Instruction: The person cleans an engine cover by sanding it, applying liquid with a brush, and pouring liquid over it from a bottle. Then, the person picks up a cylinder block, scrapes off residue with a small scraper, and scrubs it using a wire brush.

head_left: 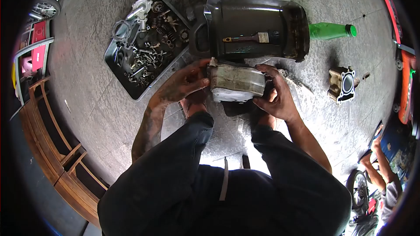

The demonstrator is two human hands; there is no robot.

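Observation:
Between my two hands is a grey metal engine part (pixel 238 80), boxy with rounded edges, above the floor between my feet. My left hand (pixel 186 83) grips its left end, thumb at the side. Fingers of my right hand (pixel 278 94) curl around its right end, with the thumb low and the index finger at the upper corner. Just beyond the part lies a black plastic container (pixel 251 13), cut open, with a brush (pixel 251 38) in it. The underside of the metal part is hidden.
A black tray (pixel 124 80) of bolts, springs and metal parts lies at the left. A green bottle (pixel 330 31) and an engine cylinder (pixel 342 85) are at the right. A wooden frame (pixel 61 170) stands far left. Another person's legs (pixel 379 166) show at the lower right.

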